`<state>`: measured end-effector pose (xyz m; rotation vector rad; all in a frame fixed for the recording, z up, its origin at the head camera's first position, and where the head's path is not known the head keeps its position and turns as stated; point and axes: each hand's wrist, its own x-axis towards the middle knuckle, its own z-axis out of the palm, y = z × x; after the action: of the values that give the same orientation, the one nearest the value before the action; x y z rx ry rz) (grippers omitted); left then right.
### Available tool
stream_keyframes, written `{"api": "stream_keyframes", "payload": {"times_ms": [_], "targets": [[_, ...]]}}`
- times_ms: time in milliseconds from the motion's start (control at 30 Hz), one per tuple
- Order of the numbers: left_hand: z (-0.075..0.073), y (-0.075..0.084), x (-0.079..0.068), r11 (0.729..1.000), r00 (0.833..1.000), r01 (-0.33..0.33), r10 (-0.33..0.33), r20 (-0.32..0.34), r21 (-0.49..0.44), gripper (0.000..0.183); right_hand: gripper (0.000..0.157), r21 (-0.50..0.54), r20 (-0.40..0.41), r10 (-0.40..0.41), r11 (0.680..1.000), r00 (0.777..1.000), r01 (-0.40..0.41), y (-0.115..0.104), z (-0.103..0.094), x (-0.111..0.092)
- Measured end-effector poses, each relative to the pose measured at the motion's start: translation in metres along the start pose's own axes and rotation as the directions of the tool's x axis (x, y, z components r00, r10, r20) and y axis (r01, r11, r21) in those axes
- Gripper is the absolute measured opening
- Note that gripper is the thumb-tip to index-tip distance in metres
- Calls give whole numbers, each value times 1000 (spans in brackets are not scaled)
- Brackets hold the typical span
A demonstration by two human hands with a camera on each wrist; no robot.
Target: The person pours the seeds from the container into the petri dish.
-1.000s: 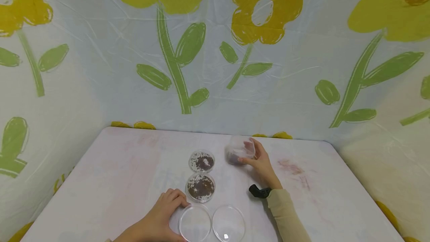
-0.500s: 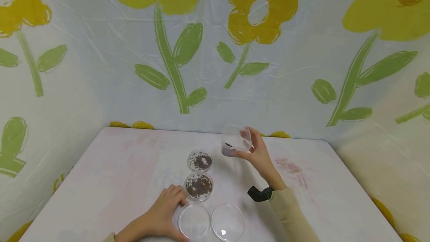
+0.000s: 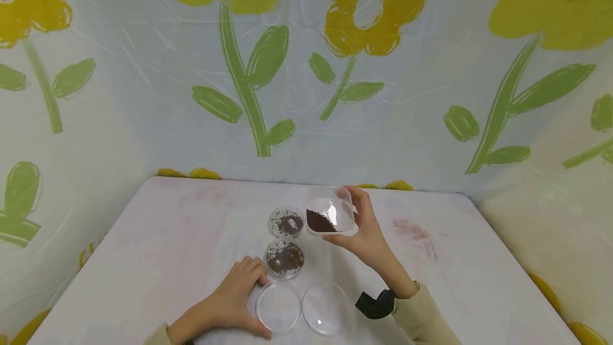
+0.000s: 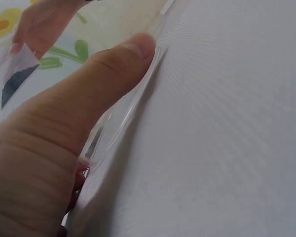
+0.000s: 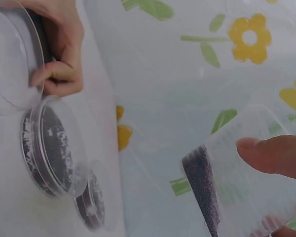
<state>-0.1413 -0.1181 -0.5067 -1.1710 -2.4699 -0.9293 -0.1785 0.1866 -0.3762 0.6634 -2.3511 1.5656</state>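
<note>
My right hand [image 3: 366, 238] grips a clear square plastic container [image 3: 342, 207] above the table. The container is tilted, and dark brown granules [image 3: 318, 221] lie banked in one corner, seen through its wall in the right wrist view. Low on the table, my left hand [image 3: 234, 300] holds a clear petri dish [image 3: 279, 306] by the edge, thumb on the near side and fingers on the far side. The left thumb [image 4: 103, 74] presses on the rim in the left wrist view. A second clear dish [image 3: 326, 307] lies just right of it.
Two petri dishes with dark granules and white specks stand beyond the left hand, the nearer one [image 3: 284, 258] and the farther one [image 3: 286, 222]. A black wrist device [image 3: 375, 304] sits on the right wrist. A flowered cloth [image 3: 306, 121] hangs behind the white table [image 3: 182, 238].
My right hand has lifted the container off the table, brought it left toward the filled dishes, and tipped it so its inside shows. The left hand stays at the clear dish.
</note>
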Motion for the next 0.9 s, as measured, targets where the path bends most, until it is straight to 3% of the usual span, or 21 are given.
{"api": "stream_keyframes", "payload": {"times_ms": [133,267,500,667,900], "targets": [[-1,-1,3,1000,1000,3,-3,4,6,76,98,-35,32,-93,995,995,94,-5,4,-7],[-2,-1,3,1000,1000,9,-9,6,13,77,98,-58,75,-243,967,967,248,-4,11,-11],[-1,2,2,1000,1000,1,-1,-6,12,77,96,-67,126,-476,871,870,486,3,21,-15],[0,0,2,1000,1000,2,-2,-1,17,77,90,-118,160,-555,810,816,574,5,28,-17],[0,-1,0,1000,1000,9,-9,6,11,78,61,-195,241,-660,686,712,701,3,35,-16]]}}
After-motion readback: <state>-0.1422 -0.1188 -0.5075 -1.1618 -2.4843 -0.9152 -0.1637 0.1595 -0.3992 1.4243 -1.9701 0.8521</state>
